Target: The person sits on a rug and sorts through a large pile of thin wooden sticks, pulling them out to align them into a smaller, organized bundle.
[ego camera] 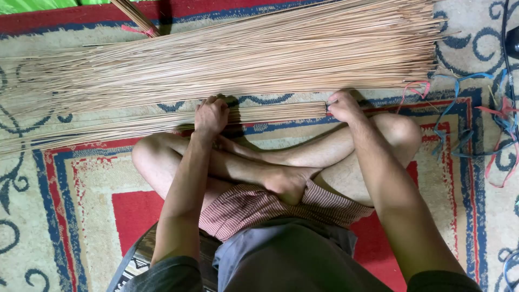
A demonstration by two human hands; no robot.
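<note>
I sit cross-legged on a patterned carpet (81,184). A small bundle of thin, pale brown sticks (135,124) lies across in front of my knees. My left hand (211,115) is closed around the bundle near its middle. My right hand (342,105) grips the thick butt end of the same bundle. Just beyond it a much larger heap of the same sticks (243,54) lies spread from left to right, fanning out to thin tips at the left.
Loose red, pink and blue plastic strips (476,108) lie on the carpet at the right. Another tied bundle of sticks (138,16) pokes in at the top. A black cable (508,48) runs down the right edge.
</note>
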